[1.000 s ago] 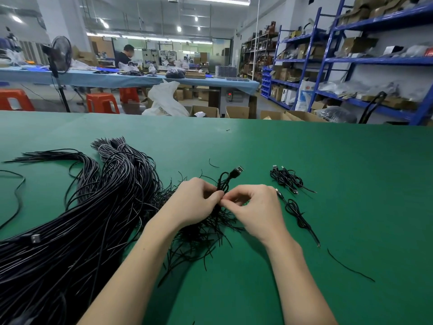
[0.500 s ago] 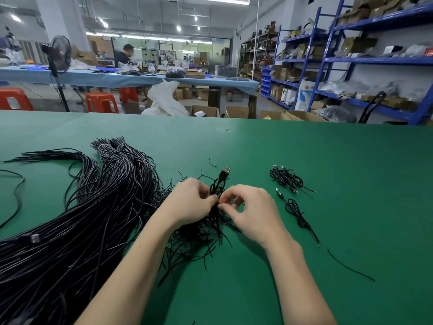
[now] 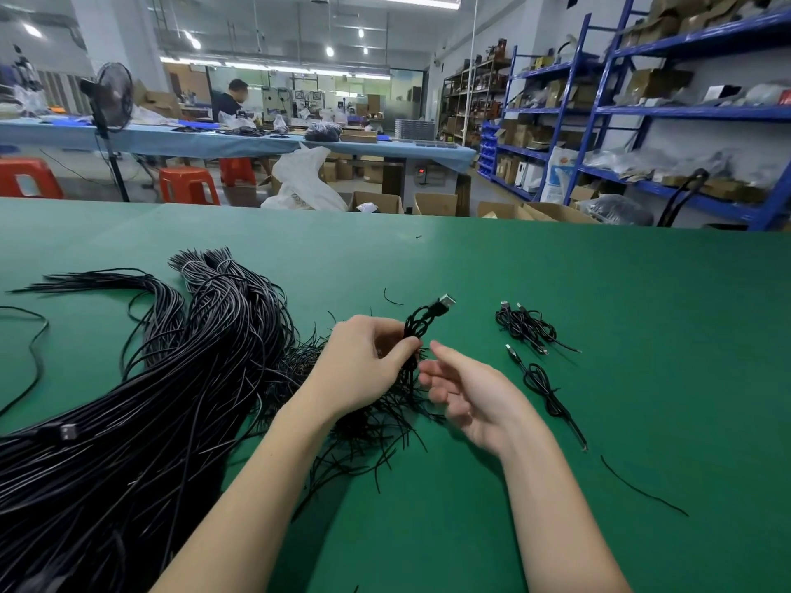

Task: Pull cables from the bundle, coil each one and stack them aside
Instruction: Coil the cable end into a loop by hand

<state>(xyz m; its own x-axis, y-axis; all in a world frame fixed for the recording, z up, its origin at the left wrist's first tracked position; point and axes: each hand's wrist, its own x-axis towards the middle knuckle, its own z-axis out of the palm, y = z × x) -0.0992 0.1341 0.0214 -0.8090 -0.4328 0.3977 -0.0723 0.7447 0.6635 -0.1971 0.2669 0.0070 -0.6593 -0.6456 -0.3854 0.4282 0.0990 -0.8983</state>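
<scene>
Left hand holds a coiled cable above the green table; right hand is loose beside it.

Nearest, the right hand lies palm-up just right of the coiled cable, fingers relaxed and holding nothing. The left hand pinches that coil, its USB plug pointing up and away. Left of the coil sprawls the cable bundle; right of it lie a single coiled cable and, farther, a small stack on the table.

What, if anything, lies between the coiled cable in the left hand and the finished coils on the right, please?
Only the open right hand sits between the coiled cable, held by the left hand, and the finished coils; the green table there is otherwise bare.
</scene>
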